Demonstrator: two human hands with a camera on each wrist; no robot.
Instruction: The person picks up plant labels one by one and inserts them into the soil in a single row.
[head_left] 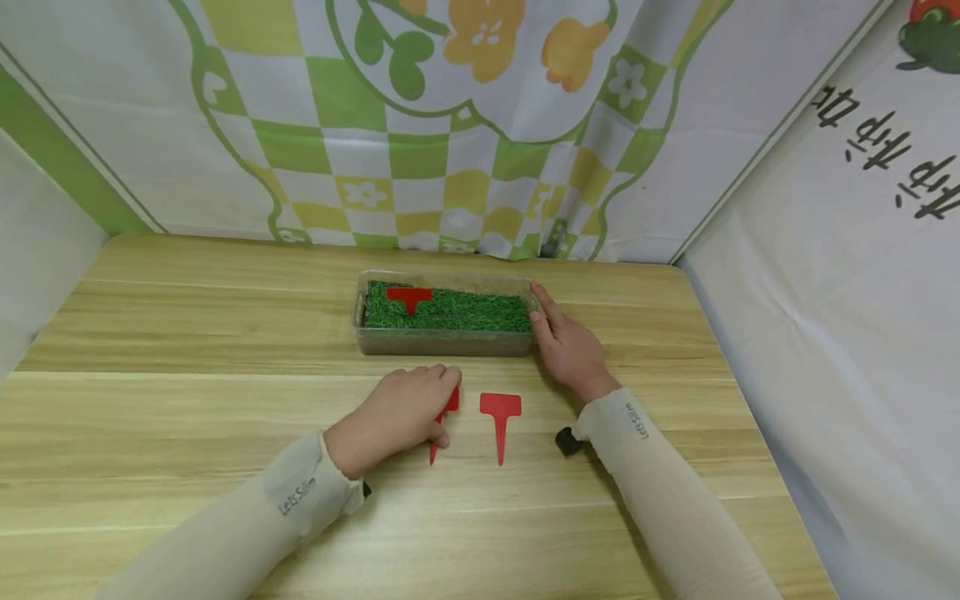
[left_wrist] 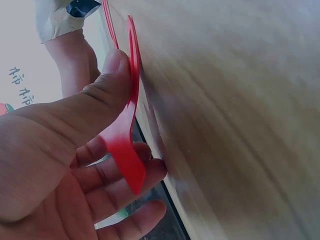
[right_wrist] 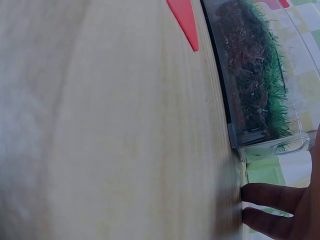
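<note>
Head view shows our left hand point(head_left: 399, 408) pinching a red marker point(head_left: 452, 402) between thumb and fingers beside a second marker point(head_left: 500, 408), near the plastic tub point(head_left: 442, 344) whose end our right hand's point(head_left: 572, 348) extended fingers touch, seemingly to steady it.

A wood-grained bench point(head_left: 150, 333) is stretching back to a printed cloth backdrop point(head_left: 348, 154), which is showing green, yellow and white checks beneath orange flowers point(head_left: 486, 37). At right, a white side cloth point(head_left: 787, 225) is bearing dark lettering point(head_left: 876, 137) and a red-and-green motif point(head_left: 930, 37); at left, a green band point(head_left: 63, 154) is edging the backdrop.
</note>
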